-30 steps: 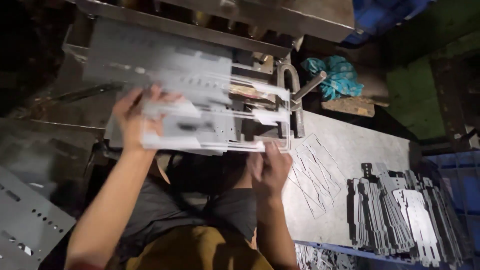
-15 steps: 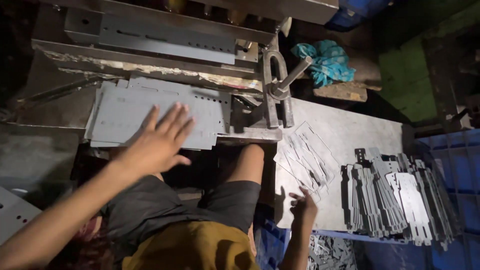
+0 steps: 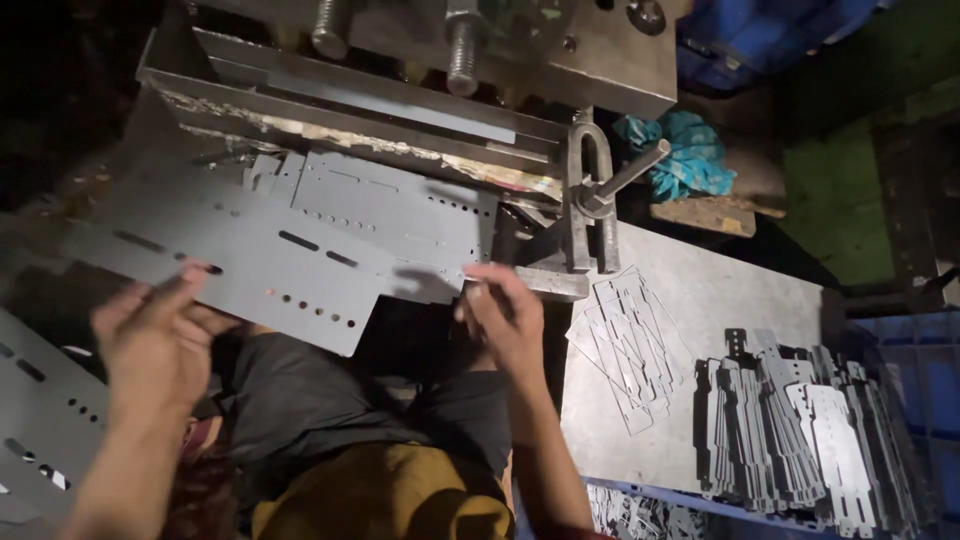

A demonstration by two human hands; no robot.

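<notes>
We sit at a dim press bench: a heavy steel press with two threaded bolts stands at the far side, a metal clamp at its right end and a teal rag beyond that. To the right lies a grey table carrying flat cut-out scraps and a leaning stack of punched blanks, with a blue crate at the far right edge.

Our left hand grips the near left edge of a grey perforated sheet, fingers curled on it. Our right hand is partly open, fingertips at the near right corner of a second sheet lying on the press bed.

Half a second ago the left hand lay flat and spread on the sheets, and the right hung low by the table; now one sheet is drawn out toward the left and the right hand has risen to the bed.
</notes>
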